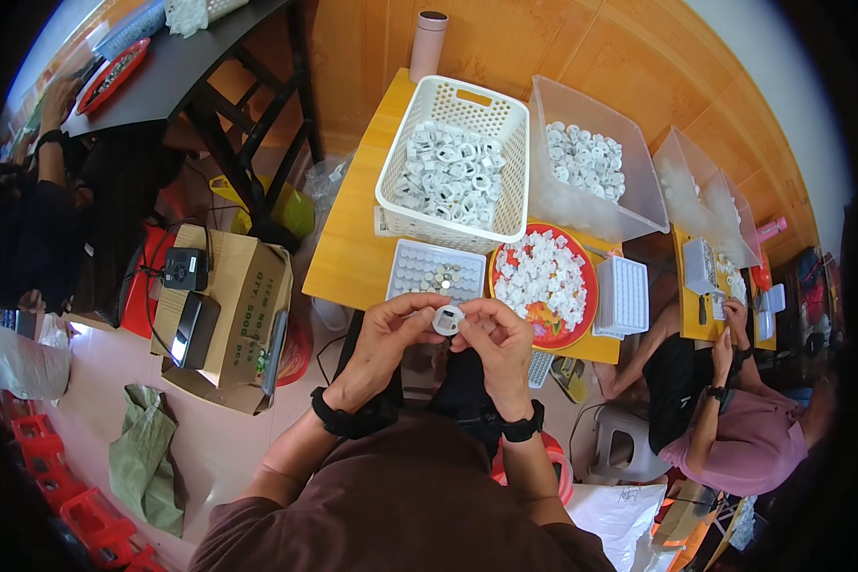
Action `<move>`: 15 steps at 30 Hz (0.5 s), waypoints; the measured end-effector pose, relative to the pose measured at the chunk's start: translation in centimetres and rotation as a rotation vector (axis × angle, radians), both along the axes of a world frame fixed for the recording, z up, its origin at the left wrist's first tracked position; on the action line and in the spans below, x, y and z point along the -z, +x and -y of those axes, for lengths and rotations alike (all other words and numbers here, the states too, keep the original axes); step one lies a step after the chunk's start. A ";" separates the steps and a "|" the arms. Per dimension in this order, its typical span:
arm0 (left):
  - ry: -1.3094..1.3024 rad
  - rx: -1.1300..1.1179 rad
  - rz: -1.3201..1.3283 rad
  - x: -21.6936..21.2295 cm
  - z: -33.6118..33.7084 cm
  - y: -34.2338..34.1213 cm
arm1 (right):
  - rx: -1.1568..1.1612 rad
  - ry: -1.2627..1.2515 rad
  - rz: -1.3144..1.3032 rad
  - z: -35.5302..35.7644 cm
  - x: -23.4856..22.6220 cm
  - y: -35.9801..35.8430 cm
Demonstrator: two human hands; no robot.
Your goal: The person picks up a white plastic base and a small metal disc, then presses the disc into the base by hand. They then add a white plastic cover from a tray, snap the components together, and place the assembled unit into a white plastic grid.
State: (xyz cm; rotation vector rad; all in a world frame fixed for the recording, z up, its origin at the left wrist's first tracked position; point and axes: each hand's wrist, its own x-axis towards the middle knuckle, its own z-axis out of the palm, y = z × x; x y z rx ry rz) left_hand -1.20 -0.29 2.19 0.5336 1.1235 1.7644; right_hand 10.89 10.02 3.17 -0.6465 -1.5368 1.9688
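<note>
A small round white plastic part with a dark recess in its middle is held up between my two hands. My left hand pinches its left side with thumb and forefinger. On the other side, the fingertips of my right hand grip its right edge. Just beyond them lies a white compartment tray with several coin-like silver discs on it. Beside the tray stands a red round plate heaped with small white pieces.
A white basket and a clear bin, both holding round white parts, stand on the yellow table. At right are stacked white trays. A co-worker sits further right; another person's hand shows at left, beyond a cardboard box.
</note>
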 end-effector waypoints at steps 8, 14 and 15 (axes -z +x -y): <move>-0.085 0.252 0.151 0.5 1.5 -0.6 | -0.240 0.178 0.114 -0.5 -0.9 0.8; -0.109 0.453 0.183 2.7 2.6 -1.0 | -0.377 0.205 0.212 -0.3 0.6 2.0; -0.110 0.454 0.186 2.8 2.6 -1.0 | -0.390 0.237 0.215 -0.3 0.7 2.0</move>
